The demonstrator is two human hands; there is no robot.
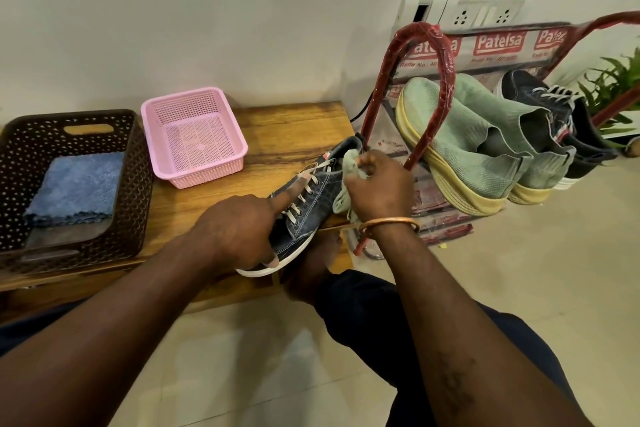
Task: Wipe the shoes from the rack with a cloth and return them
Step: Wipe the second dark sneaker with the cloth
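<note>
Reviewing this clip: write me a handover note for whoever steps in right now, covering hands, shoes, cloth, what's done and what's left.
Left hand grips the dark sneaker by its toe end, over the wooden bench.
Right hand grips the green cloth against the sneaker's side near the heel.
On the rack: two green shoes and another dark sneaker.
A blue cloth lies in the brown basket.
Done: one sneaker off the rack, wiping under way.
Left: finish it and return it. Whether the racked shoes are wiped cannot be told.
</note>
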